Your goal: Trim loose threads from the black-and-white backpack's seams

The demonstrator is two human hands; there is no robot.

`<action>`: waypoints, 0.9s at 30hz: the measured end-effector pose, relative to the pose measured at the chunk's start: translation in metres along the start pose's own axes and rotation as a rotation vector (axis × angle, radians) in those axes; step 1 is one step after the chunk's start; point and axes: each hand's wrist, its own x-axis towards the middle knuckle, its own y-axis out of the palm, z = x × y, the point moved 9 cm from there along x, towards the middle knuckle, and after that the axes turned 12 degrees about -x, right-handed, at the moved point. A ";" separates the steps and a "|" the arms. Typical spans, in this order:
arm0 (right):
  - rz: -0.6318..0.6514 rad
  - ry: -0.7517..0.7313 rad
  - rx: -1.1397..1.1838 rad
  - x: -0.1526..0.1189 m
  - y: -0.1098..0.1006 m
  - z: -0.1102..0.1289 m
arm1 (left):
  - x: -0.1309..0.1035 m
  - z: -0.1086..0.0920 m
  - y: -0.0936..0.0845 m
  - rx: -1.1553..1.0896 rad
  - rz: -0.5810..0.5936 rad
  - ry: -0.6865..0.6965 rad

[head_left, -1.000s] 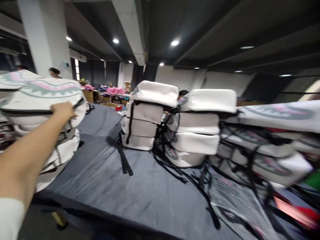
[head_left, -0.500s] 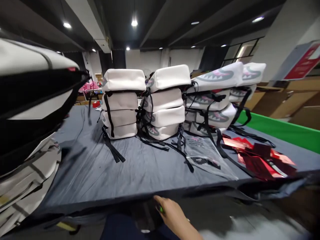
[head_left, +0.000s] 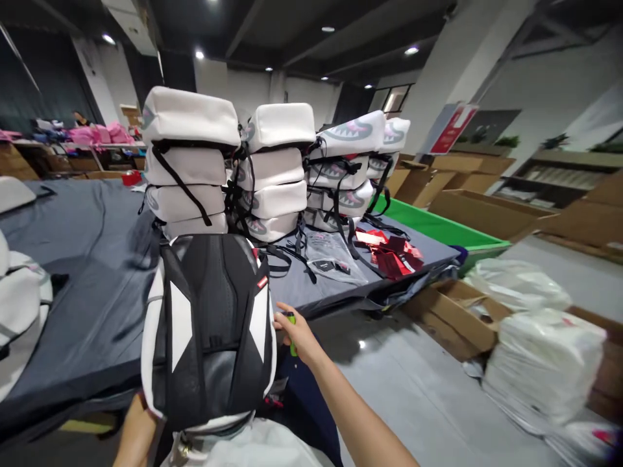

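A white backpack with a black padded back and straps stands upright at the table's front edge, its strap side facing me. My left hand grips its lower left side; the fingertips are hidden behind the bag. Beside the bag's right edge is my right hand, its fingers curled round a small green tool. Behind the bag rises a stack of white backpacks. Below it, a white plastic bag lies close to my body.
More backpack stacks stand on the grey-covered table, with a clear pouch and red tags to the right. A green bin, cardboard boxes and white bundles are farther right.
The view has swung right. A backpack now stands in front of me with my left hand on it. My right hand, still holding the green tool, has risen beside it.
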 end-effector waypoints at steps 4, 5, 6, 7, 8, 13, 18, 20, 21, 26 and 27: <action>-0.145 -0.125 -0.173 0.001 -0.001 0.044 | -0.032 -0.057 -0.014 0.125 -0.210 0.497; -0.182 -0.211 -0.241 -0.001 0.006 0.063 | -0.037 -0.078 0.006 0.194 -0.076 0.686; -0.193 -0.325 -0.344 -0.005 0.017 0.083 | -0.043 -0.093 0.032 0.272 0.106 0.841; -0.164 -0.439 -0.490 -0.010 0.034 0.100 | -0.050 -0.099 0.060 0.359 0.280 0.950; -0.102 -0.529 -0.661 -0.015 0.053 0.112 | -0.055 -0.097 0.084 0.434 0.399 1.017; 0.076 -0.347 -1.112 0.003 0.068 0.084 | -0.080 -0.057 0.148 0.516 0.414 1.050; -0.013 -0.083 -1.090 0.054 0.003 0.045 | -0.065 -0.071 0.133 0.369 0.275 0.903; 0.010 -0.061 -1.034 0.074 -0.005 0.039 | -0.016 -0.096 0.090 0.309 -0.020 0.725; 0.014 -0.052 -1.004 0.083 -0.007 0.037 | 0.014 -0.100 0.067 0.287 -0.162 0.552; -0.026 -0.020 -0.865 0.102 -0.013 0.036 | 0.108 -0.061 0.035 -0.177 -0.088 -0.185; -0.045 -0.032 -0.839 0.101 -0.015 0.041 | 0.110 -0.054 0.039 -0.236 -0.041 -0.221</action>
